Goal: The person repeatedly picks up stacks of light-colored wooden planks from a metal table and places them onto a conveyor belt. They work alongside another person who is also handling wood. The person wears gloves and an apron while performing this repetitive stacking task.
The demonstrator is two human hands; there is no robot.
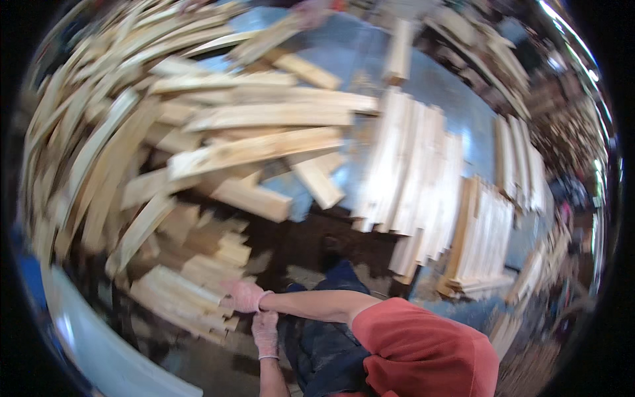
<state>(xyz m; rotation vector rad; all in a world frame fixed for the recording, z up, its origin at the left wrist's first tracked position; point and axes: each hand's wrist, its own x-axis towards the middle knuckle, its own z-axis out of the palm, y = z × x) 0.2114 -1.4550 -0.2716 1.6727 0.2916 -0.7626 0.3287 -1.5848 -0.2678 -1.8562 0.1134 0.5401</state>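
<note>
My right hand [243, 296], in a pink glove, reaches left across my body to the near ends of a low stack of short wooden boards [188, 299]. Motion smears its fingers, so I cannot tell whether it grips a board. Just below its wrist is my left hand [266, 333], also gloved, coming up from the lower edge. Its fingertips lie close against the right glove's cuff, and whether they pinch it is unclear. A loose heap of pale boards [258, 142] rises beyond the stack, lying crosswise over one another.
On a blue table [473, 99], a row of boards [410, 165] stands side by side, with another bundle [486, 231] to its right. A smooth pale curved surface [112, 344] runs along the lower left. Another person's gloved hand [311, 13] touches a board at the far side.
</note>
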